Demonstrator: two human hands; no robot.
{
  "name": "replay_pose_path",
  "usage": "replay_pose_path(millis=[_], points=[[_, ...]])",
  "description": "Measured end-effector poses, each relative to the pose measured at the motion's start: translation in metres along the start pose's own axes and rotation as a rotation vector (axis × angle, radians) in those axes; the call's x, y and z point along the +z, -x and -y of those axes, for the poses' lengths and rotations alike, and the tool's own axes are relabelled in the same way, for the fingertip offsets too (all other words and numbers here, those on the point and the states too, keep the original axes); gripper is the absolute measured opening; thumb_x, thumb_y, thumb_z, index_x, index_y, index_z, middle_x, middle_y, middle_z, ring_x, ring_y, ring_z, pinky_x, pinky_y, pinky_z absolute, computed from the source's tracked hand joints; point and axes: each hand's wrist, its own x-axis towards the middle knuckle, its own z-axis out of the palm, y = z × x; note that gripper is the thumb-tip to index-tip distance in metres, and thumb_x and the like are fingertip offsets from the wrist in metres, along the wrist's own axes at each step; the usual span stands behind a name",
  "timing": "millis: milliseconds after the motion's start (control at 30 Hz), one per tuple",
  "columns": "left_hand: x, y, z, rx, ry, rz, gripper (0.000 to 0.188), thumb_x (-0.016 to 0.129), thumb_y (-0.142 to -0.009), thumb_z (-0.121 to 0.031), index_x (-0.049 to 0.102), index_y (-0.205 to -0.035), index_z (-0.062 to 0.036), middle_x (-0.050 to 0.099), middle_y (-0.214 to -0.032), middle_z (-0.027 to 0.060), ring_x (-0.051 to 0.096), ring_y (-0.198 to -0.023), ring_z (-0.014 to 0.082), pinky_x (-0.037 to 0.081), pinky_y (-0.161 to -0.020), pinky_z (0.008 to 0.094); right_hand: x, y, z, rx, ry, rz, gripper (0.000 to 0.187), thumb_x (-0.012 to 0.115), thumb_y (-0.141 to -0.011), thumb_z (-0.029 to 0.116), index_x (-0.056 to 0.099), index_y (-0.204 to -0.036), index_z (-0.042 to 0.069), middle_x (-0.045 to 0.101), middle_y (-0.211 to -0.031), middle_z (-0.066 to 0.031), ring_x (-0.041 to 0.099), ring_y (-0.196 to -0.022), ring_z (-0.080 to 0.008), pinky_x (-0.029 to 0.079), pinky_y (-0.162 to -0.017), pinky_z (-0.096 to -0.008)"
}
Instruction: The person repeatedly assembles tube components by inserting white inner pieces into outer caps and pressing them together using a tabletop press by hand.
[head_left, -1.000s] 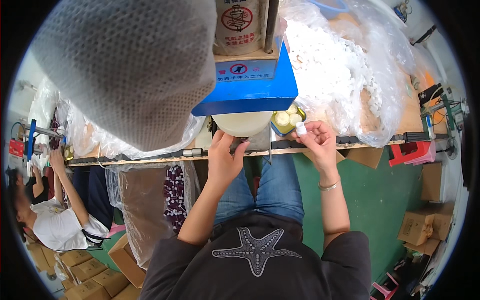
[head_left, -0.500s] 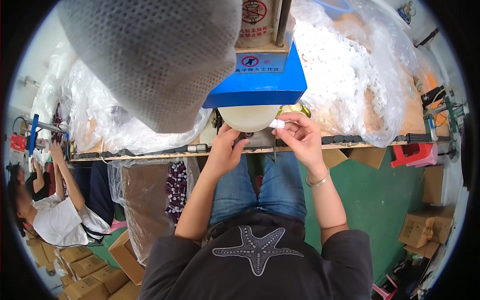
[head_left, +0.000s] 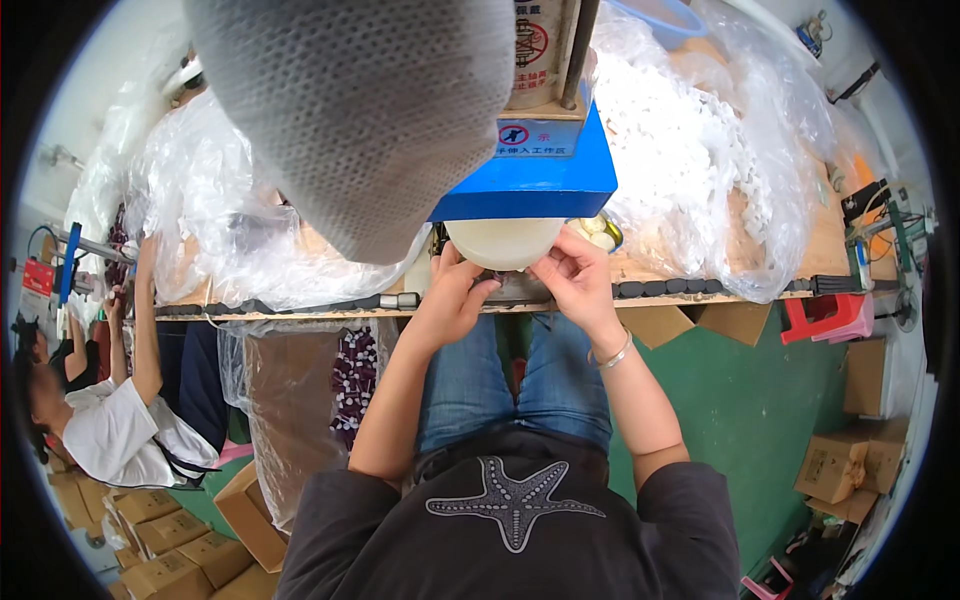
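Both hands are working close together at the front edge of the wooden surface [head_left: 770, 262], right under the blue machine housing [head_left: 530, 180]. The left hand [head_left: 455, 295] is reaching up with its fingers curled against the underside of a pale, rounded cream-coloured dish [head_left: 503, 243] that is sitting just below the blue housing. Whether those fingers are actually gripping something cannot be told, since their tips are hidden against the dish. The right hand [head_left: 575, 280] is resting just beside it, its fingers bent narrow and pinching at the rim of the same dish on its right side; any small piece between them is too small to make out. A thin bracelet [head_left: 615, 353] is circling the right wrist.

A small bowl of whitish pieces [head_left: 598, 232] is sitting on the surface just behind the right hand. A large clear plastic bag of white parts [head_left: 700, 150] is lying to the right, and more crumpled clear plastic [head_left: 220, 220] is spreading to the left. A grey mesh head covering [head_left: 360, 110] is filling the upper middle of the view. Another person in a white shirt [head_left: 110, 440] is sitting well apart at the far left. Cardboard boxes [head_left: 150, 540] are lying on the green floor [head_left: 760, 400].
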Motion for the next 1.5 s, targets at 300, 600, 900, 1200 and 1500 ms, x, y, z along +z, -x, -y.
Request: replay_pose_path(millis=[300, 600, 900, 1200, 1500], points=[[0.022, -0.001, -0.005, 0.026, 0.067, -0.336, 0.033, 0.079, -0.071, -0.017, 0.069, -0.101, -0.0084, 0.065, -0.107, 0.0059, 0.049, -0.105, 0.0273, 0.032, -0.093, 0.041, 0.012, 0.0, -0.002, 0.015, -0.23, -0.179, 0.035, 0.06, -0.087, -0.011, 0.052, -0.121, -0.012, 0.066, -0.103, -0.0111, 0.064, -0.092, -0.0108, 0.052, -0.081, -0.022], [0.037, 0.006, -0.01, -0.053, -0.142, -0.511, 0.026, 0.078, -0.068, -0.013, 0.069, -0.092, -0.0098, 0.065, -0.092, 0.0018, 0.049, -0.1, 0.0237, 0.028, -0.087, 0.0406, 0.028, 0.001, -0.004, 0.073, -0.211, -0.122, 0.027, 0.067, -0.083, -0.008, 0.06, -0.109, -0.006, 0.066, -0.094, -0.0037, 0.063, -0.083, -0.0078, 0.052, -0.072, -0.0211], [0.039, 0.01, -0.003, -0.069, -0.147, -0.477, 0.029, 0.077, -0.068, -0.014, 0.068, -0.095, -0.0088, 0.064, -0.093, 0.0007, 0.049, -0.1, 0.0229, 0.027, -0.086, 0.0403, 0.021, -0.001, -0.007, -0.076, 0.401, -0.065, 0.024, 0.081, -0.071, 0.008, 0.067, -0.09, 0.003, 0.058, -0.07, -0.0005, 0.052, -0.06, -0.0064, 0.044, -0.055, -0.0222], [0.018, 0.046, -0.005, 0.008, -0.231, -0.557, 0.058, 0.088, -0.063, -0.024, 0.064, -0.113, -0.0062, 0.067, -0.106, 0.005, 0.048, -0.102, 0.0279, 0.035, -0.092, 0.0383, -0.022, 0.072, -0.005, -0.022, 0.149, -0.299, 0.053, 0.074, -0.075, -0.007, 0.056, -0.125, -0.004, 0.064, -0.11, -0.0103, 0.054, -0.074, -0.0056, 0.047, -0.064, -0.0188], [0.033, 0.014, -0.025, -0.013, -0.385, -0.407, 0.042, 0.08, -0.071, -0.019, 0.066, -0.109, -0.0065, 0.067, -0.102, 0.0055, 0.051, -0.099, 0.0266, 0.032, -0.089, 0.0404, -0.072, 0.078, 0.018, -0.008, 0.247, -0.438, 0.032, 0.067, -0.084, -0.005, 0.061, -0.115, -0.005, 0.066, -0.099, -0.0094, 0.059, -0.078, -0.0064, 0.05, -0.071, -0.0196]])
